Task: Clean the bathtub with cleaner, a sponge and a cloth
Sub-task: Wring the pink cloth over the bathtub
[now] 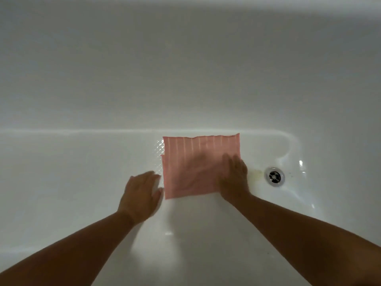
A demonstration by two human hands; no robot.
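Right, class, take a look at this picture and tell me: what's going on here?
A person is leaning over a white bathtub with both hands down on its floor. A pink cloth lies spread flat there, left of the metal drain. The right hand rests flat on the cloth's right edge, fingers straight. The left hand, also open, is on the tub floor at the cloth's left edge. No sponge or cleaner is in view.

Left arm [68, 250] and right arm [305, 230] are both bare, stretched forward from the bottom corners and angling in toward each other. Left hand [142, 195] is palm down, fingers straight and close together. Right hand [234, 178] is palm down too, fingers flat, kinda blurry.
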